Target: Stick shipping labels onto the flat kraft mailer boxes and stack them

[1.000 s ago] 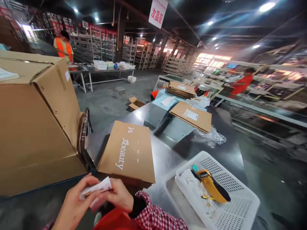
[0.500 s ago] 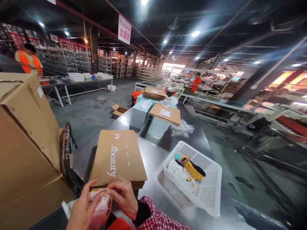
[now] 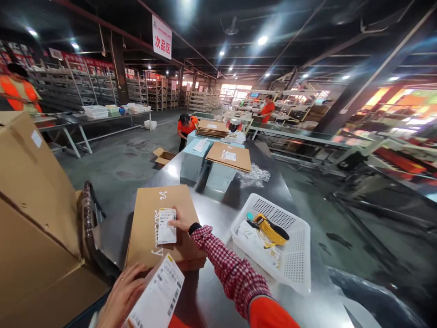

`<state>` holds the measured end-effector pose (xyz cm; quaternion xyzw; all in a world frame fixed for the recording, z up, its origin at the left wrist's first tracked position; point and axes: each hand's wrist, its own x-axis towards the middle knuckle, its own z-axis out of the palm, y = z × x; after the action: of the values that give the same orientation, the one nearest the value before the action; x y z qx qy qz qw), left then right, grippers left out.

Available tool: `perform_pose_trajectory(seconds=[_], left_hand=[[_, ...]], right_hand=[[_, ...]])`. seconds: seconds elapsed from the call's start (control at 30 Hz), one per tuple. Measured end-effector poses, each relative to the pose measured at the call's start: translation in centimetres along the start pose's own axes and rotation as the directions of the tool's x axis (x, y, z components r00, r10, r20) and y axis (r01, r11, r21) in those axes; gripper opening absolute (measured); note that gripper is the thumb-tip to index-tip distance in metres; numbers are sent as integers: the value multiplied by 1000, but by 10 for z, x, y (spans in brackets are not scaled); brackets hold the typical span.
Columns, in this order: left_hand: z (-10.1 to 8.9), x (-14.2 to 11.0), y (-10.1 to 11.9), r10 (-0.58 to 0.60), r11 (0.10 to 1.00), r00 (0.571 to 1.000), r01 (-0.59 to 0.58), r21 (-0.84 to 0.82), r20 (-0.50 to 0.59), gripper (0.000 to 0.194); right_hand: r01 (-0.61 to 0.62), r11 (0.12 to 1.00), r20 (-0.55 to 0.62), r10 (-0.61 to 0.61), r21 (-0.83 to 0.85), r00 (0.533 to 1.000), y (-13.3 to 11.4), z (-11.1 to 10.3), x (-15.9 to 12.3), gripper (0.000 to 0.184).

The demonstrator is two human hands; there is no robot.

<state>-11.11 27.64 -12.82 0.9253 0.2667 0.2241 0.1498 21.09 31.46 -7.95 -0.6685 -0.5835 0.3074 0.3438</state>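
My left hand is closed round a stack of printed shipping labels, held tilted at the near edge of the table. A single shipping label lies over the white lettering of the top flat cardboard carton. With fingers bent at this label's right edge, my right hand grips or presses it; its fingertips are partly hidden. The carton tops a pile of flat cartons in front of me. My left fingertips are close to the pile's near edge, and whether they touch it I cannot tell.
A white perforated basket holding a yellow tool and papers stands on the metal table at right. Light-blue boxes carry more flat cartons. A large cardboard box stands at left. Several people in orange work further off.
My right hand has left the label stack and reached forward onto the top carton, with a label now there. My left hand has tilted the stack, showing its printed face. The view has shifted right.
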Motion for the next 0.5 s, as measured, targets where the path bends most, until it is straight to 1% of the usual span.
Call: perform_pose_trajectory(seconds=[0.07,0.13,0.17,0.23,0.27,0.3,0.33,0.37,0.4,0.43,0.47,0.5], left_hand=[[13,7,-6,-28,999,999,28,21,17,34],[24,9,-14,-58,998,998,58,-2,35,40],[29,8,-18,-63,998,997,64,-23,33,43],[35,4,-24,-50,997,998,52,-65,22,47],[37,2,-27,-52,995,999,53,-82,15,49],[39,1,-29,-63,993,998,63,-95,11,50],[40,0,-30,-76,991,997,77,-105,13,51],[40,-1,-31,-89,989,996,92,-113,23,51],[40,-1,-31,-105,987,994,108,-117,31,50],[39,-1,-32,-115,986,993,118,-121,32,50],[38,-1,-32,-122,984,992,125,-124,35,48],[36,-1,-32,-135,983,991,137,-120,24,48]], right_hand=[[-15,998,34,17,-69,999,3,5,6,56],[-26,990,57,34,-136,998,2,7,7,67],[-37,985,51,46,-171,998,0,7,5,74],[-59,958,-20,56,-282,998,-5,12,-3,84],[-49,933,-61,29,-356,998,-8,17,-8,85],[-6,901,-75,-30,-433,997,-11,23,-13,84],[71,863,-49,-110,-500,993,-12,30,-17,80],[169,823,16,-191,-543,981,-13,35,-19,75],[258,791,95,-247,-555,964,-12,38,-19,69],[297,777,150,-258,-555,954,-9,38,-18,63],[271,783,158,-220,-560,962,-5,33,-15,59],[171,807,104,-136,-566,985,2,25,-13,56]])
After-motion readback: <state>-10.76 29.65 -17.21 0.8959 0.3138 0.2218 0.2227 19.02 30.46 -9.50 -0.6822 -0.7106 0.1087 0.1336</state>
